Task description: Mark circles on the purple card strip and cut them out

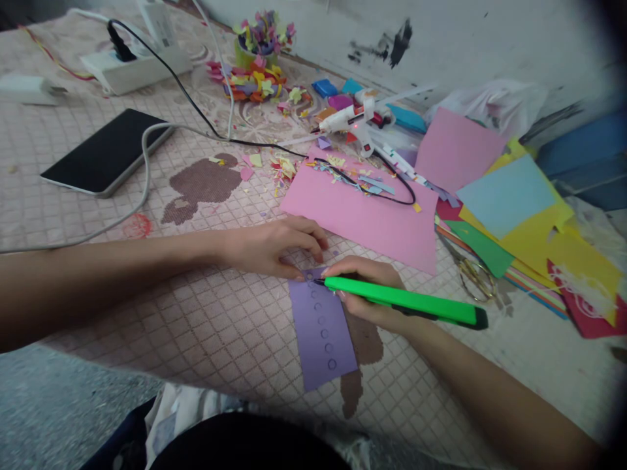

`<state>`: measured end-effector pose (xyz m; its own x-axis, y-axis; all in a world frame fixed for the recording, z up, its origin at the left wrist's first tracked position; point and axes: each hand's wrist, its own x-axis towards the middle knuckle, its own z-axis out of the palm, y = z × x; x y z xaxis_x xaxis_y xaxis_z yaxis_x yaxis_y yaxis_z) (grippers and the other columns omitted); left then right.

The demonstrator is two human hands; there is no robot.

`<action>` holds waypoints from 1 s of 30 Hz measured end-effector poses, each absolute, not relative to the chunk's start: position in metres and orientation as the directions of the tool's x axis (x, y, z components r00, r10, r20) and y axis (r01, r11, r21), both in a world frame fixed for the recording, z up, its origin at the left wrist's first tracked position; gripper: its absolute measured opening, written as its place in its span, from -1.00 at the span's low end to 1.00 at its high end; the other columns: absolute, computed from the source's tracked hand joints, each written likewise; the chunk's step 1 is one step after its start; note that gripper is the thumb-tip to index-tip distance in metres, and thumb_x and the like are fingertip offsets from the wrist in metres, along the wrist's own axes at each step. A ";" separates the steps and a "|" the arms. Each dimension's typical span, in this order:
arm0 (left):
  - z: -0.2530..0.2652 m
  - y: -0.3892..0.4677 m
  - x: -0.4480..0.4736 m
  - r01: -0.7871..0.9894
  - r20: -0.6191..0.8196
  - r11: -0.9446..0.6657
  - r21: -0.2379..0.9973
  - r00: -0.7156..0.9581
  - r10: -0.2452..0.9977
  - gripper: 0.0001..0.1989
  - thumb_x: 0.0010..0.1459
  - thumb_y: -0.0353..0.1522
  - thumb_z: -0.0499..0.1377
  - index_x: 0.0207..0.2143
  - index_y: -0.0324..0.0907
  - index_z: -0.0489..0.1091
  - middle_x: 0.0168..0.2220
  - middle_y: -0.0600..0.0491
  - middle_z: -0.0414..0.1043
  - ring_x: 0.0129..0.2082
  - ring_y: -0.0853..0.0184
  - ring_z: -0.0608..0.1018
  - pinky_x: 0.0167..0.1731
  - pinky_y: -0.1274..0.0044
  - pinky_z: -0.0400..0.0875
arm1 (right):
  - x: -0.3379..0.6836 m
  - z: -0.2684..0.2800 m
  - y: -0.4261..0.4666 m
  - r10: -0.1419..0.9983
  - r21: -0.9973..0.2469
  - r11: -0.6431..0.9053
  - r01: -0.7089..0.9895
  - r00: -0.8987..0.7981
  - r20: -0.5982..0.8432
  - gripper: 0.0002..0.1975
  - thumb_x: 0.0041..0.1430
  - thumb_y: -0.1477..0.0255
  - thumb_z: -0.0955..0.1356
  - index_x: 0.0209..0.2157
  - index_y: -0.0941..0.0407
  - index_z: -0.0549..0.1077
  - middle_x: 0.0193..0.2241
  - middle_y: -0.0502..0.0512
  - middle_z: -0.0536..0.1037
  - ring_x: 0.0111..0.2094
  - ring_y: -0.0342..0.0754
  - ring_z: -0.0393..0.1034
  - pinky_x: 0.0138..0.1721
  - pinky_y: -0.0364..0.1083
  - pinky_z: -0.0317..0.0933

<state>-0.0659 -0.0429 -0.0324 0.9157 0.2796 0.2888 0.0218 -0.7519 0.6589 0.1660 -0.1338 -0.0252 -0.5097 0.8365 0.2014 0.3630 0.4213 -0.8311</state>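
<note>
A strip of purple paper [321, 339] lies flat on the tablecloth, with a row of small drawn circles down its length. My right hand [369, 287] grips a bright green utility knife [401, 301], its handle slanting back over the wrist. The dark tip of the knife is at the topmost circles; I cannot tell whether it has cut the paper. My left hand [277, 247] rests beside the strip's top end, fingers apart and bent, thumb at the paper's upper left corner. It holds nothing.
Beyond my hands lies a pink sheet [362, 228] with paper scraps and a cable. A glue gun [347, 121] stands behind it. Scissors [473, 274] and coloured papers [509, 196] are at right. At left are a black phone [108, 153] and a power strip [137, 65].
</note>
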 end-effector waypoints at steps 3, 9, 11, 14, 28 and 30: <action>-0.032 -0.043 -0.066 0.021 0.291 -0.752 0.659 0.915 0.280 -0.74 0.10 -0.43 0.26 -0.11 -0.20 0.46 0.00 -0.16 0.41 0.04 0.20 0.44 0.04 0.38 0.35 | 0.166 -0.024 -0.133 0.834 -0.825 0.429 0.367 -0.512 0.206 -0.74 0.07 0.56 0.34 -0.17 0.11 0.51 -0.27 0.05 0.61 -0.27 -0.11 0.51 -0.27 -0.15 0.35; -0.032 -0.044 -0.066 0.028 0.282 -0.745 0.666 0.915 0.287 -0.72 0.10 -0.45 0.25 -0.09 -0.18 0.46 0.00 -0.14 0.41 0.04 0.20 0.45 0.04 0.37 0.35 | 0.164 -0.025 -0.134 0.828 -0.804 0.460 0.377 -0.509 0.235 -0.74 0.06 0.57 0.34 -0.18 0.11 0.51 -0.28 0.05 0.61 -0.28 -0.13 0.51 -0.26 -0.16 0.36; -0.032 -0.043 -0.066 0.026 0.283 -0.742 0.670 0.915 0.287 -0.71 0.09 -0.45 0.25 -0.09 -0.17 0.46 0.00 -0.14 0.41 0.04 0.20 0.45 0.04 0.37 0.36 | 0.164 -0.027 -0.134 0.820 -0.796 0.481 0.367 -0.509 0.261 -0.74 0.05 0.58 0.34 -0.18 0.11 0.51 -0.28 0.05 0.61 -0.28 -0.13 0.51 -0.25 -0.17 0.36; -0.033 -0.042 -0.066 0.017 0.293 -0.745 0.666 0.913 0.283 -0.72 0.10 -0.44 0.25 -0.09 -0.19 0.46 0.00 -0.14 0.41 0.04 0.20 0.45 0.04 0.37 0.35 | 0.163 -0.028 -0.134 0.813 -0.797 0.496 0.345 -0.506 0.287 -0.73 0.05 0.58 0.35 -0.17 0.10 0.51 -0.28 0.04 0.61 -0.28 -0.13 0.51 -0.24 -0.17 0.36; -0.029 -0.047 -0.069 -0.002 0.179 -0.777 0.629 0.973 0.143 -0.28 0.03 -0.19 0.33 0.21 -0.14 0.19 0.24 -0.15 0.23 0.35 -0.01 0.07 0.29 0.15 -0.04 | 0.171 -0.024 -0.140 0.905 -0.883 0.332 0.332 -0.376 0.199 -0.79 0.09 0.50 0.37 -0.20 0.08 0.52 -0.26 0.07 0.62 -0.29 -0.09 0.53 -0.30 -0.15 0.40; -0.028 -0.048 -0.069 0.007 0.170 -0.782 0.624 0.975 0.144 -0.29 0.04 -0.20 0.32 0.21 -0.13 0.20 0.24 -0.16 0.22 0.35 0.00 0.09 0.28 0.16 -0.01 | 0.169 -0.021 -0.141 0.914 -0.880 0.319 0.351 -0.359 0.188 -0.80 0.07 0.51 0.36 -0.23 0.09 0.53 -0.28 0.07 0.64 -0.30 -0.08 0.54 -0.31 -0.15 0.41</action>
